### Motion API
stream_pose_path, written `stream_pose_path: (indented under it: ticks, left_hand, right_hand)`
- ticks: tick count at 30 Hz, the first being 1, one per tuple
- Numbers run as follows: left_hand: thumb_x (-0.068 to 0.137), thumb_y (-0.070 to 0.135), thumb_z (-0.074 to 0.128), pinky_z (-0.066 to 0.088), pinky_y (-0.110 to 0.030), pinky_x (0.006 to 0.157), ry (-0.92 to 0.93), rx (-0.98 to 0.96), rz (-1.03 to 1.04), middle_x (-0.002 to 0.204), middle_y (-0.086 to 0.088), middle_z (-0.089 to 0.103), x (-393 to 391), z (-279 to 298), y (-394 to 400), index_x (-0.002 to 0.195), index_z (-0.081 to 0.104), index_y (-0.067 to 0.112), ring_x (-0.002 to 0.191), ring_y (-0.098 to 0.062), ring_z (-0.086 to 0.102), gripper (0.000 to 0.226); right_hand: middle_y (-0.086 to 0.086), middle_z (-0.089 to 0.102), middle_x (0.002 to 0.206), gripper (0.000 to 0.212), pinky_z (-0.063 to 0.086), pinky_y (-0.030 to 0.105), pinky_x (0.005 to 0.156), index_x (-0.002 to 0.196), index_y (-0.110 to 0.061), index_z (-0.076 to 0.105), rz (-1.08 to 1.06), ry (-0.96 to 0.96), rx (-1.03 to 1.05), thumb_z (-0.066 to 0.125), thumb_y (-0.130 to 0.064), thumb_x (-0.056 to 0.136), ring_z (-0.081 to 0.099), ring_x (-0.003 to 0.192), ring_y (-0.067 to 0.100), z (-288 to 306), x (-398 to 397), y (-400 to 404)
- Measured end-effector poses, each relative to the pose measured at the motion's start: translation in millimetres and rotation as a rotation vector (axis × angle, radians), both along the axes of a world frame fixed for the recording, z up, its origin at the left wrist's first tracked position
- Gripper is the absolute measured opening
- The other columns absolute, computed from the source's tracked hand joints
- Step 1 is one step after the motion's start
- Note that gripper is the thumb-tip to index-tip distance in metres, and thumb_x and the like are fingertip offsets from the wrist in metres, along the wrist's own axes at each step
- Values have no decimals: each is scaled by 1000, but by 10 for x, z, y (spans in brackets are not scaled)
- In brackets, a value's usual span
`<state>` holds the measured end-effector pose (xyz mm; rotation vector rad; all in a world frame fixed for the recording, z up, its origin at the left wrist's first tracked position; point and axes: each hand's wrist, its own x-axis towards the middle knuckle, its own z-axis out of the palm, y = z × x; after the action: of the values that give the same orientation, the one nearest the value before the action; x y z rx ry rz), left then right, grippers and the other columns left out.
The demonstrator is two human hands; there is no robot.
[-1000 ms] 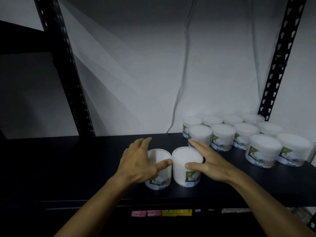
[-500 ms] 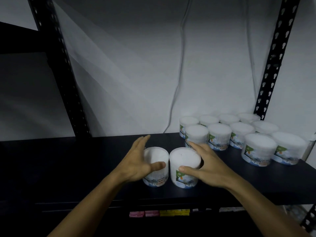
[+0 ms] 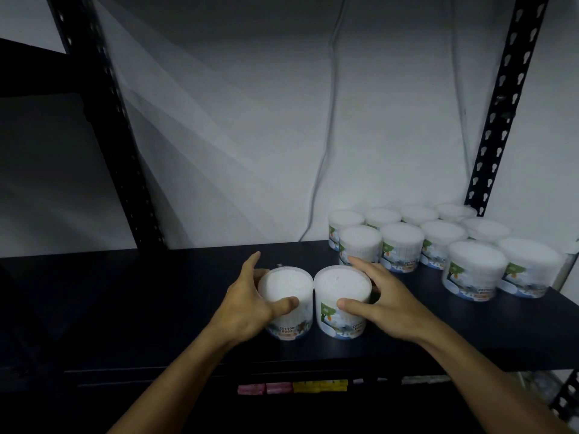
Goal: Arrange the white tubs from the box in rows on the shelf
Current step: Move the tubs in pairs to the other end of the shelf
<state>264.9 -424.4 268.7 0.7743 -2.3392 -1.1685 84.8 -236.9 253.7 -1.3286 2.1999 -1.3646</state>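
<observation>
Two cotton bud tubs sit upright near the shelf's (image 3: 156, 296) front edge, side by side and apparently touching. The left hand (image 3: 247, 305) wraps the left tub (image 3: 286, 303): thumb across the near wall just under the rim, fingers curled round the far side at 10 o'clock. The right hand (image 3: 383, 300) does the same on the right tub (image 3: 341, 303), thumb on the front wall, index finger stretched over the far rim toward 12 o'clock. Both grips are closed on the tub walls, not clenched. Both bases look to be on the board, though the hands hide part of each. My read: gripping one per hand from the outer flanks lets the pair travel as a unit, pressed together, so spacing stays tight. The finished block (image 3: 438, 245) lies at 2 o'clock from the held pair, against the right upright (image 3: 501, 120): a back row by the wall, a middle row of four, and two tubs (image 3: 501, 270) in front, labels outward. The front row is short, so the pair likely extends it leftward. Contents: translucent walls and clear lids show each tub packed white to the top; the label reads "COTTON BUDS", so densely stood swabs. The lids look seated, so spill risk seems low. The box isn't in view. Coloured tags (image 3: 293, 387) on the shelf edge below, cable (image 3: 326, 136) down the wall behind.
</observation>
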Motion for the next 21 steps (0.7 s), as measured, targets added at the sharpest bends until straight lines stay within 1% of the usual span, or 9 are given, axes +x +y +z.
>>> stream_pose_path:
  ticks: [5, 7, 9, 11, 14, 16, 19, 21]
  left_hand:
    - [69, 35, 84, 38, -19, 92, -26, 32, -124, 129, 20, 50, 50, 72, -112, 151, 10, 31, 112, -1, 50, 111]
    - [71, 31, 83, 38, -12, 85, -22, 39, -149, 130, 21, 49, 64, 76, -118, 152, 9, 29, 109, 5, 49, 109]
    - [74, 29, 81, 38, -7, 78, -19, 47, -160, 131, 21, 48, 75, 62, -110, 152, 9, 29, 105, 10, 48, 106]
    - [76, 28, 80, 39, -7, 75, -7, 60, -160, 133, 22, 46, 84, 32, -105, 152, 9, 29, 104, 13, 47, 105]
    - [77, 27, 79, 37, -9, 79, 10, 77, -161, 136, 22, 46, 97, 8, -97, 153, 5, 30, 107, 13, 46, 106]
    - [77, 27, 78, 36, -9, 80, 10, 93, -168, 136, 24, 45, 99, 5, -103, 152, 1, 32, 106, 16, 45, 108]
    - [78, 24, 77, 37, -6, 76, 14, 96, -180, 134, 26, 45, 92, -1, -113, 152, -1, 33, 103, 22, 43, 108]
    - [78, 23, 77, 36, -6, 77, 13, 95, -184, 132, 27, 45, 81, 2, -112, 152, -1, 33, 102, 22, 43, 108]
  right_hand:
    - [-20, 37, 136, 89, 40, 40, 105, 138, -40, 36, -21, -14, -10, 74, -62, 60, 40, 126, 5, -56, 14, -23]
    - [-20, 37, 136, 90, 41, 41, 105, 137, -41, 37, -17, -39, -17, 74, -63, 59, 40, 126, 6, -65, 9, -32]
    - [-20, 37, 136, 90, 40, 40, 106, 137, -41, 37, -15, -47, -29, 74, -63, 58, 39, 127, 5, -75, 0, -42]
    - [-19, 37, 135, 90, 41, 40, 105, 137, -41, 37, -21, -44, -27, 73, -64, 58, 39, 126, 5, -77, -4, -52]
    - [-20, 38, 132, 89, 42, 39, 104, 135, -41, 38, -35, -47, -28, 74, -64, 57, 41, 124, 5, -73, 1, -63]
    - [-18, 39, 131, 88, 42, 39, 103, 135, -38, 40, -61, -34, -29, 76, -62, 58, 42, 123, 6, -76, 7, -69]
    - [-14, 40, 130, 87, 42, 38, 103, 135, -34, 41, -88, 7, -33, 78, -58, 60, 42, 121, 6, -79, 23, -74]
    - [-12, 40, 129, 87, 42, 37, 103, 135, -33, 41, -97, 18, -30, 79, -56, 60, 42, 121, 6, -67, 32, -68]
